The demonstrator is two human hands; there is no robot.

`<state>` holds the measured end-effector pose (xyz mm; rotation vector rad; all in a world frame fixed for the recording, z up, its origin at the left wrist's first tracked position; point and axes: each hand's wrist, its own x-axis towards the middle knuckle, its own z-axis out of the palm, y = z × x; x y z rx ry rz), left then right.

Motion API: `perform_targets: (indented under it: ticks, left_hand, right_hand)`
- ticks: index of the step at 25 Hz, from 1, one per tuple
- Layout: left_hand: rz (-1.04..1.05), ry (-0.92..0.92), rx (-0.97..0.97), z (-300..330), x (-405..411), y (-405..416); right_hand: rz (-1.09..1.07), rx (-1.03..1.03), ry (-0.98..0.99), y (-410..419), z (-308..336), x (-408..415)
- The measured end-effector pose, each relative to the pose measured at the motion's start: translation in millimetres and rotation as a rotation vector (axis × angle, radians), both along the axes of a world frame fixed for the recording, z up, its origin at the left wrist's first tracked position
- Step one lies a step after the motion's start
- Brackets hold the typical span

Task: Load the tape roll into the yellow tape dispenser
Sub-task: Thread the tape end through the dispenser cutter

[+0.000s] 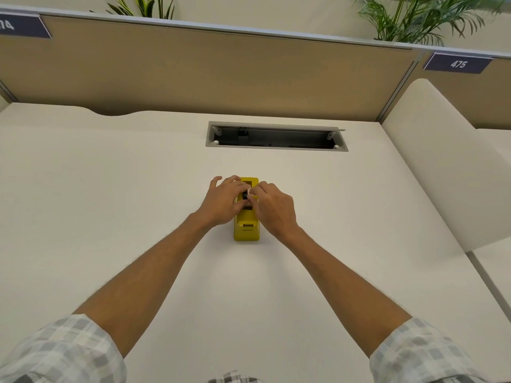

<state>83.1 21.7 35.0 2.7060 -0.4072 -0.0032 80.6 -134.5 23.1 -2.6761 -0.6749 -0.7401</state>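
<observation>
You are well into the loading: the tape roll [245,195] sits in the well of the yellow tape dispenser [246,229], mid-tabletop [110,189], though whether it is seated you cannot tell. Your left hand [224,201] and right hand [272,207] both pinch the roll with curled fingers

The tape dispenser [247,228] stands near the middle of the desk [110,189], lengthwise toward the far edge. The left hand [224,199] lies against its left side, the right hand [272,207] against its right, fingertips meeting over the tape roll [245,195] in its top. Behind it, the cable tray opening [276,136] sits in the desk near the partition [193,70] along the far edge.
</observation>
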Motion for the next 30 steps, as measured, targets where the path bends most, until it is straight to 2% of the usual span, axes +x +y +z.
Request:
perform_targets:
  ticks: [9, 18, 30]
  left_hand:
    - [0.009, 0.009, -0.007, -1.0, 1.3, -0.1]
    - [0.024, 0.013, 0.017, -3.6, 1.4, -3.0]
    - [0.005, 0.013, 0.036, 5.0, -0.9, -4.0]
  right_hand:
    - [-0.004, 0.124, -0.015, -5.0, -0.5, -3.9]
    - [0.046, 0.064, -0.041, -8.0, -6.5, 0.3]
    - [-0.017, 0.004, 0.01, -2.2, -0.4, -4.5]
